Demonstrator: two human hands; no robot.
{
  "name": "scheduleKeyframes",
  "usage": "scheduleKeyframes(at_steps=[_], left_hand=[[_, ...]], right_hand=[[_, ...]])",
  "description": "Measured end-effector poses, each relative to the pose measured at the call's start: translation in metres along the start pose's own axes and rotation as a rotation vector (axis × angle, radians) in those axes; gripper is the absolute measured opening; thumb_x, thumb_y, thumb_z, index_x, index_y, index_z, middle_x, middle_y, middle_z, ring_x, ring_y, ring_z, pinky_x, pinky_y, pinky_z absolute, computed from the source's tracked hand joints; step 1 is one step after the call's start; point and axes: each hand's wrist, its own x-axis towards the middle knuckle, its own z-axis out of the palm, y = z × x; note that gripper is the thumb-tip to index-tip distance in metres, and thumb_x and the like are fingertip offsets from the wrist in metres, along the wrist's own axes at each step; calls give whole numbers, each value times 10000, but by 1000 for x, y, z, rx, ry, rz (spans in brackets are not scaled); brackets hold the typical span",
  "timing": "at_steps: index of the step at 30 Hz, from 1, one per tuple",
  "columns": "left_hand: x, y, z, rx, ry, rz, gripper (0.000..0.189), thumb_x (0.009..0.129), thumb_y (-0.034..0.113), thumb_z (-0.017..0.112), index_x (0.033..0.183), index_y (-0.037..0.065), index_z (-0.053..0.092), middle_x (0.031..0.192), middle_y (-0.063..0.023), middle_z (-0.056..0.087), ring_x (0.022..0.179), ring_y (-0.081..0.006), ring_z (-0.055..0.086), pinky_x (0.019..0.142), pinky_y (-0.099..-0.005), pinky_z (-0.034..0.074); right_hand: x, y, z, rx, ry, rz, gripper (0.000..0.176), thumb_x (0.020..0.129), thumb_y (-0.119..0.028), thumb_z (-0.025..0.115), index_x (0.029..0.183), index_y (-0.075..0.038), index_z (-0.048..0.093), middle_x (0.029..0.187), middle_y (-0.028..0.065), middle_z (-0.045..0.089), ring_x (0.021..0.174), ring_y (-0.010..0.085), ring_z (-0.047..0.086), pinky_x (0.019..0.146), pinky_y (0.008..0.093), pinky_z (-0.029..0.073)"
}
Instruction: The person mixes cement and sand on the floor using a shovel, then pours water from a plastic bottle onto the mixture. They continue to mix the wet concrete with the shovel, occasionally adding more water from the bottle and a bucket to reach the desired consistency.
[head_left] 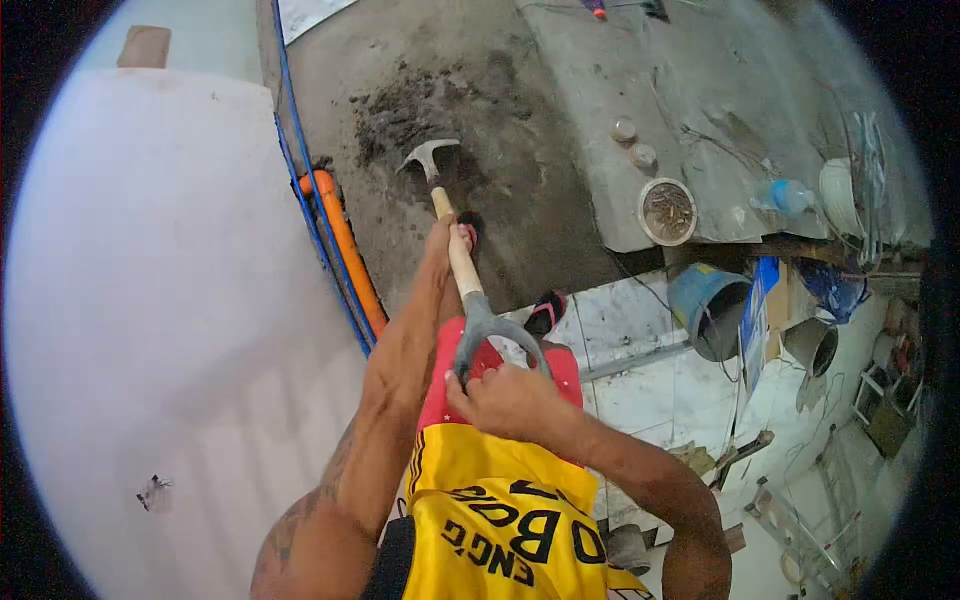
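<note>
Wooden-shafted shovel [466, 272] points toward 12 o'clock, its metal blade [430, 156] resting on dark loose soil [400, 110] on the concrete floor. Midway along the shaft the left hand [442, 238] has its grip closed around the wood. At 6 o'clock the right hand [508, 400] has its grip closed on the grey D-handle. An orange pipe [350, 260] lies at the shaft's 9 o'clock and a blue bucket [700, 295] at its 3 o'clock.

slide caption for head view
Left hand on the shaft, right hand on the grip of a shovel, blade on dirt.
</note>
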Motion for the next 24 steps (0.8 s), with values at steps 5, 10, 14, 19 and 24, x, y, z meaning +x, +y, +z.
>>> scheduleKeyframes(at_steps=[5,10,14,19,24], left_hand=[[-57,-17,21,60,-20,-42,169,932,273,511,918,126,428,629,-16,475,492,-121,487,407,-252,449],[-5,-27,-22,184,24,-42,210,913,291,541,919,104,446,635,-20,497,491,-126,487,428,-264,458],[-81,-38,15,150,43,-25,223,905,302,546,914,99,453,630,-24,490,479,-136,480,431,-269,460],[-37,-48,-13,450,200,-44,201,878,278,588,900,111,478,619,-24,479,494,-148,496,433,-286,463],[-28,-81,43,203,121,-47,172,836,230,632,893,124,508,602,-21,469,509,-173,518,446,-296,475]], right_hand=[[-30,-37,-94,37,-42,-13,350,812,-173,527,1124,-22,573,656,21,565,552,152,575,442,291,449],[-31,-19,-30,11,-6,77,388,797,-167,534,1147,-3,558,577,-27,430,508,134,521,427,278,424],[-56,-47,-85,123,54,75,399,780,-170,540,1143,-4,561,584,-21,451,506,145,538,427,288,436],[-67,-31,-39,40,162,145,386,789,-168,528,1138,-8,563,586,-10,443,517,143,526,443,283,428],[-134,-29,-84,529,601,806,412,743,-71,664,1144,-38,575,771,54,599,591,156,565,525,263,467]])
